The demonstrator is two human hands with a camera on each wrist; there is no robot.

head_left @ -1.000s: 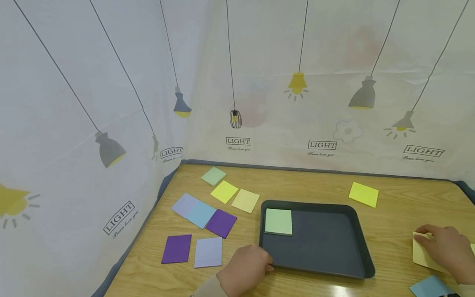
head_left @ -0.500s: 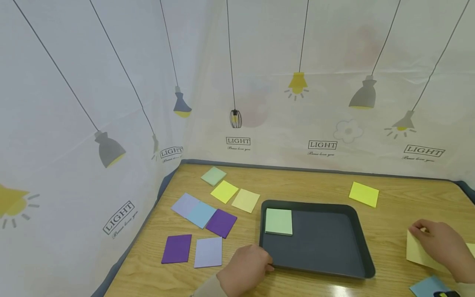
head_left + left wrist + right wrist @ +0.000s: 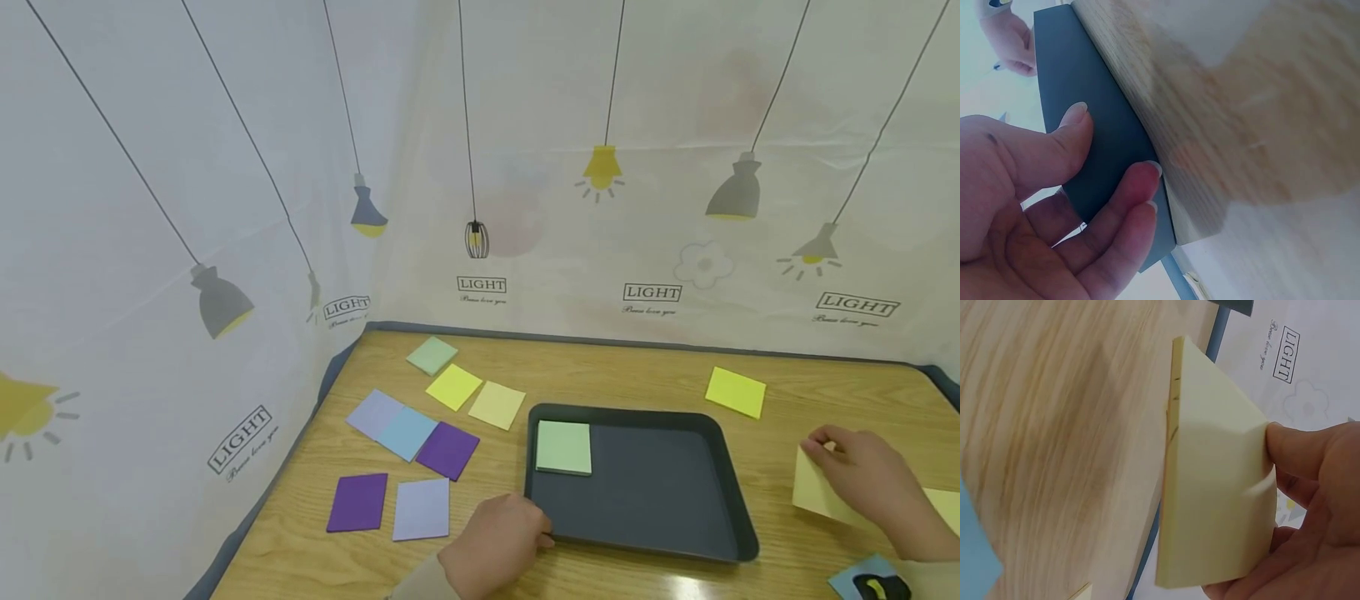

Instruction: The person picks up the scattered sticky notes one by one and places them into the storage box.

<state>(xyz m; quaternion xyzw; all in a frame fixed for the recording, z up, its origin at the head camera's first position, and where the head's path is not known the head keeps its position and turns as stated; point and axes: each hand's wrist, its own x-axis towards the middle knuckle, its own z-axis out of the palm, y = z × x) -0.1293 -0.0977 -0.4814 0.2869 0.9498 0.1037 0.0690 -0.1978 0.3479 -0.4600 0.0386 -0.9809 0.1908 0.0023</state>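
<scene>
On a wood-grain surface (image 3: 615, 368), a person's left hand (image 3: 498, 537) gripped a dark tray (image 3: 652, 492) by its near left corner, the raised rim standing between its floor and a pale yellow sticky-note pad (image 3: 1222, 469) at right, held tilted by the edge in the right hand (image 3: 870, 479). The pad looked light and bendable, best pinched across its thickness; a light green pad (image 3: 564, 448) sat inside the tray, a bright yellow pad (image 3: 735, 392) beyond.
</scene>
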